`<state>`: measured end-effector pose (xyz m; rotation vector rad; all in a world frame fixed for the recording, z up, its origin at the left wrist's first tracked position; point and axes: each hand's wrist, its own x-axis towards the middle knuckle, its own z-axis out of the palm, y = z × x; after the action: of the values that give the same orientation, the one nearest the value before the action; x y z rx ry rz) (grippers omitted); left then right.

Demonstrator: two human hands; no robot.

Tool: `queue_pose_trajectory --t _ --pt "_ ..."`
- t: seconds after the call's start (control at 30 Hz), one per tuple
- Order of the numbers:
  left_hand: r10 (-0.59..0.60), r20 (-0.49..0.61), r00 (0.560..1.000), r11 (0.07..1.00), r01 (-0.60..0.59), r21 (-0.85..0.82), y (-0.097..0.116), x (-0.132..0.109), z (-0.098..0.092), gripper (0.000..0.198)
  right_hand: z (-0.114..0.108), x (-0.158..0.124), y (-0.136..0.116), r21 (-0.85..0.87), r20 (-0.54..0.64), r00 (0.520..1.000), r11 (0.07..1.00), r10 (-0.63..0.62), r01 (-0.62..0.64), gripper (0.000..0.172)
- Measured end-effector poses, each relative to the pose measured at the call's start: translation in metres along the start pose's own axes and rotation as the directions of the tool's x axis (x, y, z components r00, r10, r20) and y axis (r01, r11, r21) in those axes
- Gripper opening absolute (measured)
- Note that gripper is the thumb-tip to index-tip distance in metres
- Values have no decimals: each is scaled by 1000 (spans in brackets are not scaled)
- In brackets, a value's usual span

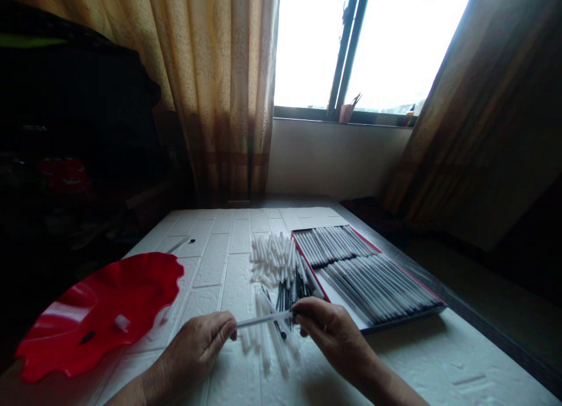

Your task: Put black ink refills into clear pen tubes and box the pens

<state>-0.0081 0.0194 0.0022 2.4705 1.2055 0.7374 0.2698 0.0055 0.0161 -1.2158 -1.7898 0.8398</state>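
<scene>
My left hand [206, 338] is closed round the left end of a thin translucent tube [263, 320], held nearly level above the table. At the tube's right end, my right hand [322, 324] pinches its dark tip. Beneath and behind the tube lie loose white tubes [266, 350] and dark thin sticks [285, 294]. A pile of short white tubes [272, 256] sits just beyond them. To the right, a red-edged box [340, 305] holds two rows of grey tubes [381, 286] laid side by side.
A red wavy-edged dish [105, 294] with a small white piece and a dark piece stands at the left. A small black piece [192, 241] lies on the brick-patterned white table [211, 270]. Curtains and a window are behind.
</scene>
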Motion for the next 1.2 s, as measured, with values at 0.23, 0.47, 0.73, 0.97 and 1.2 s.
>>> queue_pose_trajectory --t 0.23,0.47,0.73,0.97,1.2 --pt "-61 34 998 998 62 -29 -3 1 -2 48 -9 -1 -6 -501 36 998 862 -60 71 16" --pt "-61 53 997 998 62 -31 -4 0 -1 46 -2 -5 -14 -758 185 983 636 -6 147 14" --pt "-33 76 997 999 35 -24 -2 -2 -2 44 -5 -3 -11 -484 71 992 866 -103 125 21" --pt "-30 102 994 999 33 -29 4 1 -6 42 -1 -1 -9 -250 49 993 962 -103 112 18" --pt "-66 96 993 994 74 -75 2 2 -7 40 -14 2 -6 -174 -84 994 983 -64 49 19"
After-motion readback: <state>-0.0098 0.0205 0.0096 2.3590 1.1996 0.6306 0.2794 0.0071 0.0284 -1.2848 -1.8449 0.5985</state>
